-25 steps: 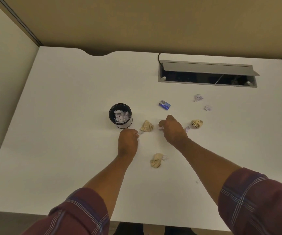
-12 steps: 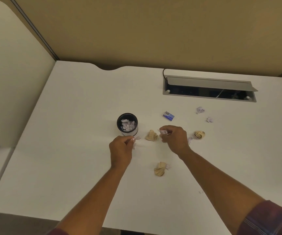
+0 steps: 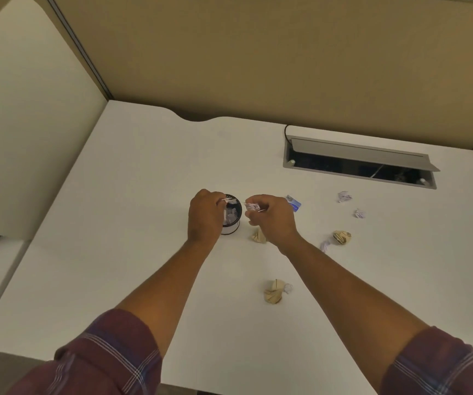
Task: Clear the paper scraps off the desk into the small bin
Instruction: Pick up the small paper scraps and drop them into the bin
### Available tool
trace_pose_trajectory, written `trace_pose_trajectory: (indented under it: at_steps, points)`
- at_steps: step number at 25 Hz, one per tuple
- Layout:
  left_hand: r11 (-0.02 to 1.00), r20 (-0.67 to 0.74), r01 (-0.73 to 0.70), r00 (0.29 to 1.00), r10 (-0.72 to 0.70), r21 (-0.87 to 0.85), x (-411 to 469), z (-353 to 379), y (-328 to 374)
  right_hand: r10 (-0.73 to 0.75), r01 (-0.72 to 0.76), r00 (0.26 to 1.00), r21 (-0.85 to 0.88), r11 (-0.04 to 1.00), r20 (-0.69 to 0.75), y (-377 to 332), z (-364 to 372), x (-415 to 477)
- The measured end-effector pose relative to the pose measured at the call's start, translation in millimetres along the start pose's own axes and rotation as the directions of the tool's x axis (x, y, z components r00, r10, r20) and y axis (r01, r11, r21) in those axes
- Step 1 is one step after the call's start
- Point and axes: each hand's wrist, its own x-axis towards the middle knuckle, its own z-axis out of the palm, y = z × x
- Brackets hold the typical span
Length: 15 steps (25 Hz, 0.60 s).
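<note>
**Scraps: two in hand, seven on desk**

Desk [image 3: 133, 275]: loose scraps lie mid-desk toward its right edge.
Bin [image 3: 234, 220]: mid-desk, part-filled.
Left hand [image 3: 205, 216]: pinches scrap [image 3: 229, 201] over the bin's rim; release once centred.
Right hand [image 3: 271, 219]: pinches scrap [image 3: 252, 206] beside the rim; move over first.

I see a white tabletop [image 3: 133, 195], a black bin [image 3: 234, 213], tan paper balls [image 3: 272, 292], pale lilac scraps [image 3: 343, 196], and maroon plaid sleeves [image 3: 101, 357].
</note>
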Motion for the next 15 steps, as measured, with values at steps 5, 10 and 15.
trace_pose_trajectory:
  at_steps: [5, 10, 15]
  points:
    - [1.000, 0.052, 0.004, 0.999, -0.003, -0.012, -1.1, 0.0, -9.9, -0.001, 0.001, 1.000, -0.063, 0.998, 0.001, 4.5, 2.3, 2.8]
    - [0.999, 0.015, 0.012, 1.000, -0.012, -0.030, -11.9, -12.7, -20.0, -0.072, 0.079, 0.996, -0.174, 0.981, 0.047, 0.2, 10.5, 12.5]
    - [0.989, -0.077, 0.099, 0.991, -0.108, -0.109, -35.2, -18.1, -46.5, -0.199, 0.258, 0.965, -0.471, 0.844, 0.170, -10.3, 34.3, 22.8]
